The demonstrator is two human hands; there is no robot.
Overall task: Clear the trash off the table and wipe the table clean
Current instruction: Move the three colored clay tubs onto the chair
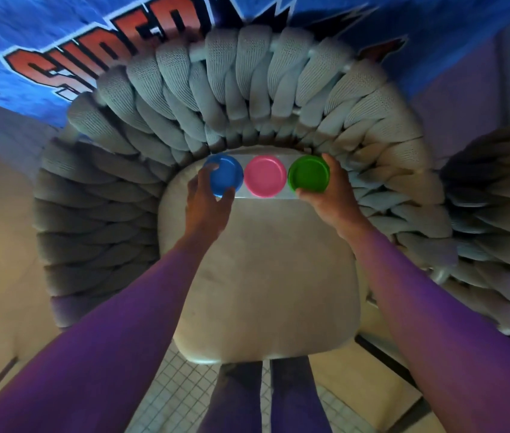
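Quickly then: we see both hands out in front, each on a small round tub. Our left hand [206,198] has its fingers curled round the blue tub [224,175], thumb on the near rim and fingertips over the far-left edge, so it grips it. Our right hand [331,195] wraps the green tub [309,174] from the right side, thumb at the near rim, one finger up along the far-right edge; also a grip.

Between them sits a pink tub [265,176], untouched by either hand. All three stand in a row, side by side and touching or nearly so, tops facing up, lids on as far as we can tell. A pale, shiny strip shows under and just in front of the row; we cannot tell whether it is wrapping that joins them.

Row sits at the back of a chair seat [260,276], pale cushion, right where seat meets the backrest. Chair back [231,98] is thick grey woven rope, curving round both sides.

Behind the chair hangs a blue cloth [60,42] with big orange lettering, partly hidden. Both arms wear purple sleeves [122,339]. Below the seat edge we see dark trouser legs [266,398] and a small-tiled floor [185,392]. Frame is slightly motion-blurred at the edges.
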